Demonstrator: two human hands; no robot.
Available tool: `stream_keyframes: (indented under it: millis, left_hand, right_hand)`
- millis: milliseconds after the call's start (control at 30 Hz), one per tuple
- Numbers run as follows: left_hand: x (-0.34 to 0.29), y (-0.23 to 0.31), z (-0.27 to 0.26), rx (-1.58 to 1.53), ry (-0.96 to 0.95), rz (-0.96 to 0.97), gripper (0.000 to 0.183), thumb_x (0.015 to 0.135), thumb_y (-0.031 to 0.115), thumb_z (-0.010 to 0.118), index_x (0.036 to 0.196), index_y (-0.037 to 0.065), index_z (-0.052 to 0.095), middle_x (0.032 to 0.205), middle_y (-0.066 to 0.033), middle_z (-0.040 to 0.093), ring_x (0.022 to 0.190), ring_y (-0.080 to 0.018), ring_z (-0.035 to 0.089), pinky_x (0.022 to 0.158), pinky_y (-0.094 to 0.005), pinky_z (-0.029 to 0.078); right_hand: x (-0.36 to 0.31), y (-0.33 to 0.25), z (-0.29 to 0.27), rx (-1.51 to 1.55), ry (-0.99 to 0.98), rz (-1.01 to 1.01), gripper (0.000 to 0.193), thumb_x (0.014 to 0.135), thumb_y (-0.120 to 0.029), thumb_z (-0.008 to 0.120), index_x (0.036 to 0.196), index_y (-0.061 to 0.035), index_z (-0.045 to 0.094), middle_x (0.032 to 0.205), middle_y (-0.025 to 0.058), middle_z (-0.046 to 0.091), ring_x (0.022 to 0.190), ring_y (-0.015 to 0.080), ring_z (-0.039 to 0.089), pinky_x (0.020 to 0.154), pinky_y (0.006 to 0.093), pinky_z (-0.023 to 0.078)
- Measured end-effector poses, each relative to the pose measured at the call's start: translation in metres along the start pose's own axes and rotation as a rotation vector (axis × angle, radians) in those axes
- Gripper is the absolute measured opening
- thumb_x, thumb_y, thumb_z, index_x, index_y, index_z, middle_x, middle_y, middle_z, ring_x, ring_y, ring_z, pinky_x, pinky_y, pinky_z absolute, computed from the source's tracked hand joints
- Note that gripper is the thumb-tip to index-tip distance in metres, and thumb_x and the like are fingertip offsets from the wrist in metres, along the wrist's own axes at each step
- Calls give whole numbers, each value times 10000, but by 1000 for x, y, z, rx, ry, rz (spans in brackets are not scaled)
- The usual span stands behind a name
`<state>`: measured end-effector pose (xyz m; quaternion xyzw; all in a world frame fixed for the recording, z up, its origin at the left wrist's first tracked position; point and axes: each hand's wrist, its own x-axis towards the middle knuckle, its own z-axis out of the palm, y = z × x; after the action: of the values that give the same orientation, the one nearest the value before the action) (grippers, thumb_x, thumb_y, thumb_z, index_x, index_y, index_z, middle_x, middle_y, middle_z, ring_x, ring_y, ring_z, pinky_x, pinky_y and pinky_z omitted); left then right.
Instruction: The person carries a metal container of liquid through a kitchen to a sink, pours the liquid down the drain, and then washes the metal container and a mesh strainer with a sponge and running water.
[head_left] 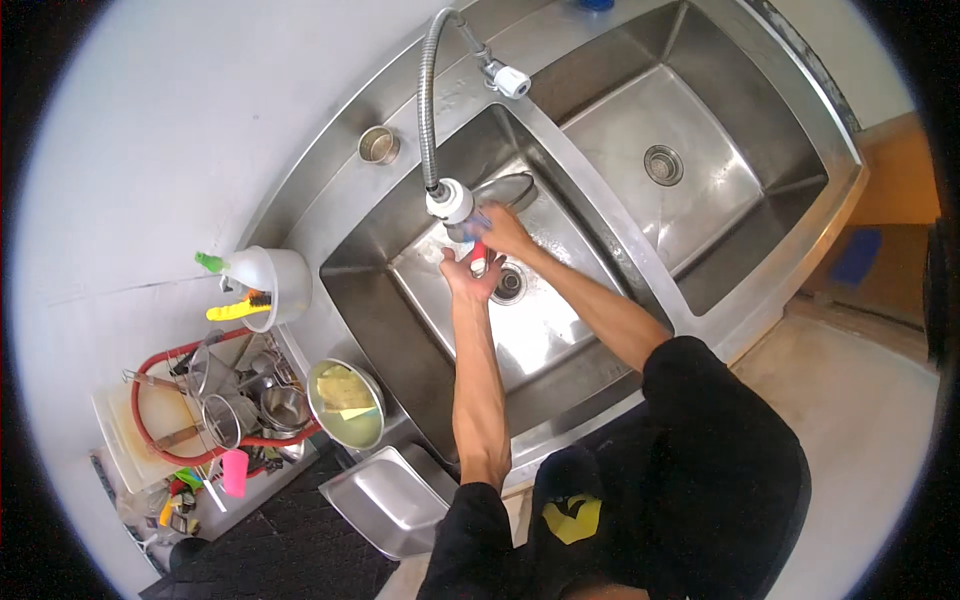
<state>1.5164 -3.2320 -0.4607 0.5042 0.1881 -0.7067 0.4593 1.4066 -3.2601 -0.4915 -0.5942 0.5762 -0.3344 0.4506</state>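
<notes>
Both my hands are over the left sink basin (420, 375), just under the white spray head (450, 201). My left hand (470, 275), palm up, is closed around a small red and white object (479, 257), whose kind I cannot make out. My right hand (506, 232), smeared by motion, is against the far end of that object. Something bluish (466, 230) shows at its fingers, too blurred to name. A shallow metal piece with a dark rim (508, 188) lies in the basin behind my right hand.
A flexible metal hose (427, 95) arches over the basin. A metal cup (379, 145) stands on the back ledge. At left are a white bucket (290, 285) with a spray bottle, a bowl of yellowish liquid (361, 428), a metal pan (392, 505) and a rack of utensils (165, 455).
</notes>
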Motion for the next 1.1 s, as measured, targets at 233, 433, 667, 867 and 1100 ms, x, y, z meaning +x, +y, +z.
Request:
stream_keyframes:
  millis: [233, 433, 667, 867, 1100]
  left_hand:
    - [5, -1, 21, 315, -69, 160, 412, 962, 328, 262, 1176, 42, 467, 1156, -134, 506, 1088, -292, 470, 1011, -508, 328]
    - [21, 13, 21, 410, -56, 167, 570, 893, 514, 367, 1020, -8, 557, 908, -135, 635, 814, -276, 637, 771, -434, 524]
    - [23, 5, 39, 485, -71, 228, 534, 831, 614, 445, 1040, 138, 569, 1041, -81, 564, 1039, -224, 507, 907, -526, 387]
    - [32, 3, 28, 572, -184, 234, 525, 828, 614, 450, 981, 127, 574, 948, -35, 578, 940, -217, 547, 873, -471, 431]
    - [23, 30, 14, 363, -253, 121, 361, 865, 467, 467, 974, 145, 588, 916, -21, 617, 919, -205, 590, 861, -402, 476]
  right_hand:
    - [-49, -28, 11, 607, 496, 165, 321, 872, -164, 608, 1117, 32, 542, 995, 99, 617, 899, 176, 577, 794, 296, 450]
    - [-69, -46, 14, 683, 499, 190, 297, 862, -144, 618, 1095, 23, 544, 983, 107, 616, 864, 160, 565, 780, 283, 446]
    - [-41, -38, -4, 589, 561, 262, 246, 833, -142, 630, 1025, 9, 597, 928, 130, 646, 829, 183, 593, 767, 307, 464]
    - [-25, -25, -23, 444, 448, 120, 228, 816, -129, 642, 1013, -15, 631, 904, 140, 675, 810, 178, 636, 729, 318, 489]
    - [-52, -49, 0, 602, 359, 24, 237, 813, -101, 638, 1028, -1, 635, 898, 120, 675, 811, 179, 630, 746, 298, 491]
